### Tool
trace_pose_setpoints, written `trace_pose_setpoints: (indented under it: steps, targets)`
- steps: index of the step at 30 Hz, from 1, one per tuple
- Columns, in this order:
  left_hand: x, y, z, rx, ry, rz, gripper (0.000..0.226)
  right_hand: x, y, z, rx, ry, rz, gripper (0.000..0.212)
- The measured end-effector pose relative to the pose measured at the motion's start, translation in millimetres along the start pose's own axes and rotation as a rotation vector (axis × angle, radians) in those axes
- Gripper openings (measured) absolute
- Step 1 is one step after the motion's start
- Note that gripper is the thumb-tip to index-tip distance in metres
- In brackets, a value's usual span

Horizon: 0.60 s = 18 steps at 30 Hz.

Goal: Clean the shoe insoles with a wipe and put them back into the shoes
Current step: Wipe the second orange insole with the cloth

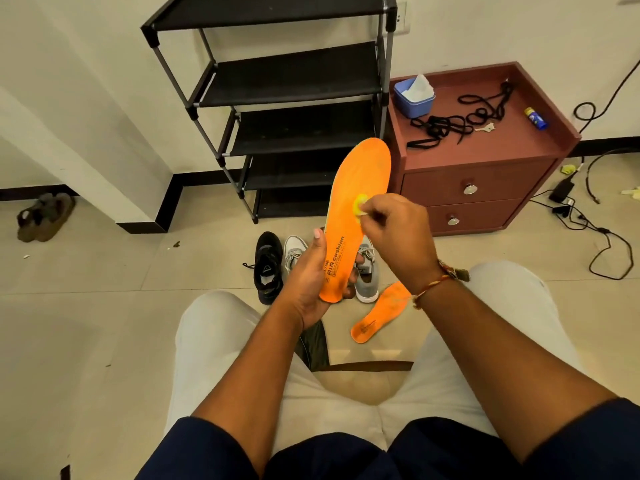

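- We are gripping the insole [362, 174] at the heel, left hand [308, 275] fingers curled round it; we are judging it light and bendy.
- We are pinching the wipe [359, 204] against it in right hand [398, 226] fingers.

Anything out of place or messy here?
Only clutter: black shoelaces lie tangled on the cabinet top, and the second insole lies loose on the floor by a grey shoe. No visible damage or spills.

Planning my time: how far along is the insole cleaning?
Done: both insoles are out of the grey shoes. In hand: the left hand holds an orange insole at its heel; the right hand pinches a wipe against it. Left: the second insole lies on the floor; neither is back in the shoes.
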<state>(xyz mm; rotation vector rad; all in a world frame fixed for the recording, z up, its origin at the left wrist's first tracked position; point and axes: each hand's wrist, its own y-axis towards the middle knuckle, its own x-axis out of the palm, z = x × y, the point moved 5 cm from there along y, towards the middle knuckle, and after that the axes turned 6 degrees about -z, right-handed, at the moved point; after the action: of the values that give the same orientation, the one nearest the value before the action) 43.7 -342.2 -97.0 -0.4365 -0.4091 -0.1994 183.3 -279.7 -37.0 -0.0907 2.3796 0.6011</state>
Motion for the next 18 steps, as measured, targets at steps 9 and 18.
trace_pose_setpoints:
  steps: [9, 18]
  targets:
    - [3, 1, -5, -0.026, 0.017, -0.068, 0.060, 6, -7, 35, 0.379, 0.405, 0.019, 0.011]
    - [-4, 3, -3, -0.047, -0.063, -0.024, 0.068, 11, -9, 27, 0.399, 0.573, -0.029, 0.018]
